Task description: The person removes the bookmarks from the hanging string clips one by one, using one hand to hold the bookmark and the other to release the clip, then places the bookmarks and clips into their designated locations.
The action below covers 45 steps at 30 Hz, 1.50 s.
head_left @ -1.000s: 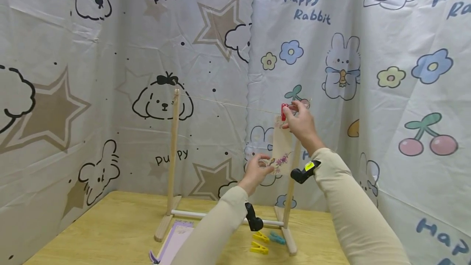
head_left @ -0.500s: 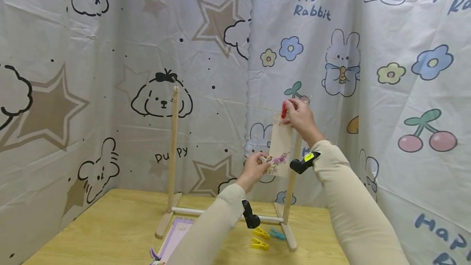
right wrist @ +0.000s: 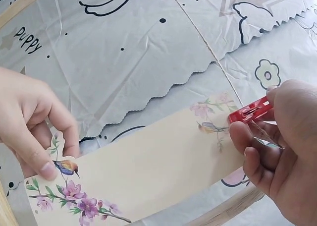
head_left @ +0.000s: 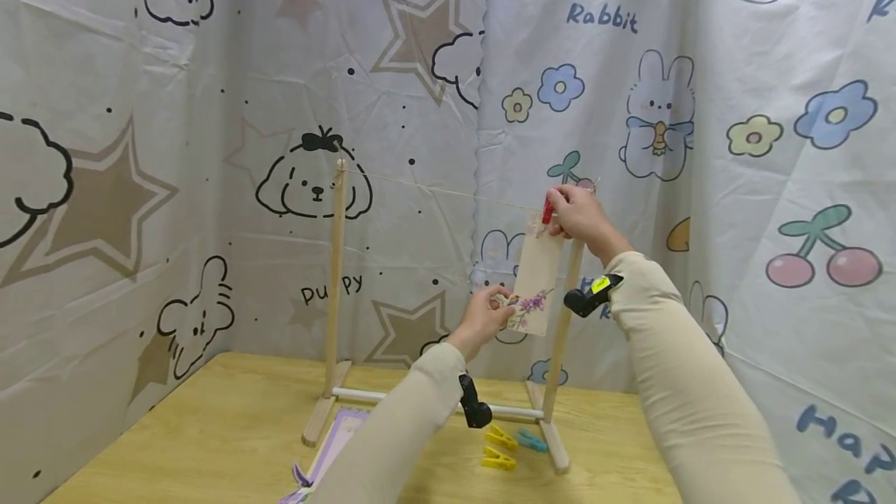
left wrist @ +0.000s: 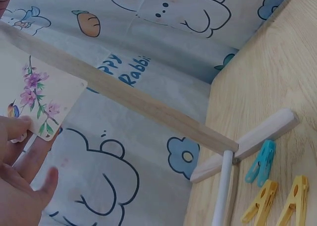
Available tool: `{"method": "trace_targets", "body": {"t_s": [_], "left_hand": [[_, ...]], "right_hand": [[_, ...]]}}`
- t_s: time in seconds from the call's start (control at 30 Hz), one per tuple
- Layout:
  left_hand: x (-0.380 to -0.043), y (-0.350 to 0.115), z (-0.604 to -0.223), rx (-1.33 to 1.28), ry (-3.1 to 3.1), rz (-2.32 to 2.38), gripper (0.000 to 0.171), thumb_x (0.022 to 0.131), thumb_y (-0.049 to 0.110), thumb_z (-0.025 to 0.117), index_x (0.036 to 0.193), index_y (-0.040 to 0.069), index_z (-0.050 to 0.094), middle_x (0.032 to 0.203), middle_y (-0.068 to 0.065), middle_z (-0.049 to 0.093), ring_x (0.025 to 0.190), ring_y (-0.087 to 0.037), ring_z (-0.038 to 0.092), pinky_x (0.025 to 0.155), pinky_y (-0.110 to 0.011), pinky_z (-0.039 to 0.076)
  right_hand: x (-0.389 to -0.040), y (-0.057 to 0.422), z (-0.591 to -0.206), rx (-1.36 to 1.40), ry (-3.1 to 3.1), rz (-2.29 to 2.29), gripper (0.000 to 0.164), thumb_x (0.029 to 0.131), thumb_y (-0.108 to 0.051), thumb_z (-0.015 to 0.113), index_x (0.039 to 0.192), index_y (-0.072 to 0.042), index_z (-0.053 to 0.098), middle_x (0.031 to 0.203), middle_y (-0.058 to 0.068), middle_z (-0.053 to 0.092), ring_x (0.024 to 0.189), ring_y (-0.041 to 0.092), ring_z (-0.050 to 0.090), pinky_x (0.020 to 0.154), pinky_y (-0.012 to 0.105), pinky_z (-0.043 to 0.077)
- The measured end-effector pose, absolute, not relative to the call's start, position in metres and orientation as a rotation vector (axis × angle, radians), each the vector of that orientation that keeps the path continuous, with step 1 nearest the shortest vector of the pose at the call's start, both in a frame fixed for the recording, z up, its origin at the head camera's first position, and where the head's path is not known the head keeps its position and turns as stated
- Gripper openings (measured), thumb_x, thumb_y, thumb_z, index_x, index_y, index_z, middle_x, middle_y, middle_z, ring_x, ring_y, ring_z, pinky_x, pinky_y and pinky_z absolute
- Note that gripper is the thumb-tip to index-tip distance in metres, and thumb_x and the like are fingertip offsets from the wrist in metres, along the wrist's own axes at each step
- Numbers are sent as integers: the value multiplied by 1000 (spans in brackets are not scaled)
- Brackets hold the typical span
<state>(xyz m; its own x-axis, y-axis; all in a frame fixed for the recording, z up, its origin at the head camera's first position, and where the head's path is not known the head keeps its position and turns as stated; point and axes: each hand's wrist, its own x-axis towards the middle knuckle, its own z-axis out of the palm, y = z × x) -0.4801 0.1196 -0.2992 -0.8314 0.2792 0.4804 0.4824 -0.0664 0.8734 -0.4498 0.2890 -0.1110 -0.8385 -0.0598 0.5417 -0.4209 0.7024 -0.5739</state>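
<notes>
A cream bookmark-like card (head_left: 537,263) printed with purple blossoms and a small bird hangs down from the string (head_left: 448,191) near the right post. My left hand (head_left: 484,319) pinches its lower left edge between thumb and fingers, as the right wrist view also shows. Up at the card's top, my right hand (head_left: 584,216) holds a red clothespin (right wrist: 251,110) by its end. The clothespin's tip lies over the card's top edge where the string passes. Whether its jaws bite on both card and string is hard to see.
A wooden frame with a left post (head_left: 336,278), right post (head_left: 564,333) and white crossbar (head_left: 518,412) stands on the table (head_left: 210,426). Yellow clothespins (head_left: 499,458) and a blue one (head_left: 532,440) lie by its right foot. A purple card (head_left: 339,438) lies partly behind my left sleeve.
The red clothespin has turned from showing its broad face to a narrower, tilted side. The card's lower end has swung slightly left with my left hand. The head view has shifted a little.
</notes>
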Motion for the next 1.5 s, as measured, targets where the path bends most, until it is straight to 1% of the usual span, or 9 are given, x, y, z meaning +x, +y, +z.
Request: {"method": "trace_targets", "body": {"t_s": [0.17, 0.47, 0.67, 0.9, 1.0, 1.13, 1.3, 1.4, 1.5], "left_hand": [[-479, 117, -298, -803, -2073, -1993, 11, 100, -4, 64, 109, 1, 65, 64, 1, 47, 59, -12, 44, 55, -24, 35], [-479, 113, -293, -812, -2082, -1970, 9, 100, -3, 64, 108, 2, 65, 68, -5, 54, 56, -11, 44, 52, -24, 36], [-479, 112, -290, -792, -2100, -1944, 10, 100, -2, 64, 109, 3, 66, 66, -4, 51, 51, -10, 38, 48, -23, 32], [-479, 112, -291, -773, -2122, -1938, 10, 99, -1, 65, 108, 4, 66, 64, -1, 49, 51, -10, 40, 46, -24, 32], [-479, 111, -291, -772, -2116, -1939, 10, 99, -2, 65, 108, 3, 66, 65, -3, 52, 54, -11, 43, 47, -24, 32], [-479, 111, -291, -780, -2105, -1947, 12, 99, -3, 65, 109, 3, 66, 70, -10, 59, 58, -13, 48, 47, -23, 33], [-477, 109, -291, -784, -2104, -1956, 11, 98, -3, 66, 108, 3, 66, 79, -22, 65, 60, -15, 49, 47, -23, 32], [-476, 109, -291, -787, -2098, -1961, 11, 99, -3, 65, 108, 2, 66, 82, -22, 67, 62, -15, 51, 49, -24, 34], [-476, 108, -291, -788, -2093, -1964, 11, 99, -3, 65, 108, 3, 66, 79, -18, 66, 64, -16, 52, 50, -24, 34]], "right_hand": [[-447, 290, -109, 387, -2456, 974, 41, 114, -30, 39, 131, 3, 53, 104, 18, 56, 69, 16, 58, 63, 28, 45], [-442, 297, -101, 397, -2532, 991, 49, 113, -37, 40, 146, 0, 45, 120, 20, 54, 75, 18, 60, 72, 34, 46], [-438, 300, -97, 425, -2567, 978, 48, 113, -37, 42, 143, 0, 47, 127, 21, 53, 77, 21, 60, 72, 33, 46], [-436, 299, -98, 410, -2572, 981, 48, 113, -37, 42, 145, -1, 46, 126, 20, 53, 78, 21, 60, 72, 33, 46], [-435, 299, -100, 413, -2566, 979, 49, 113, -37, 42, 146, -1, 46, 126, 20, 54, 78, 21, 60, 72, 33, 46], [-435, 298, -101, 418, -2547, 999, 48, 113, -35, 41, 146, 0, 45, 124, 20, 54, 78, 20, 60, 70, 31, 46], [-435, 297, -102, 415, -2541, 1021, 49, 114, -34, 42, 147, 2, 44, 122, 20, 53, 78, 20, 60, 69, 30, 45], [-436, 297, -102, 418, -2540, 1026, 49, 114, -34, 41, 146, 3, 44, 122, 20, 53, 77, 19, 60, 68, 29, 45], [-436, 297, -102, 416, -2534, 1031, 48, 114, -33, 41, 145, 4, 44, 120, 20, 53, 77, 19, 60, 68, 29, 45]]}}
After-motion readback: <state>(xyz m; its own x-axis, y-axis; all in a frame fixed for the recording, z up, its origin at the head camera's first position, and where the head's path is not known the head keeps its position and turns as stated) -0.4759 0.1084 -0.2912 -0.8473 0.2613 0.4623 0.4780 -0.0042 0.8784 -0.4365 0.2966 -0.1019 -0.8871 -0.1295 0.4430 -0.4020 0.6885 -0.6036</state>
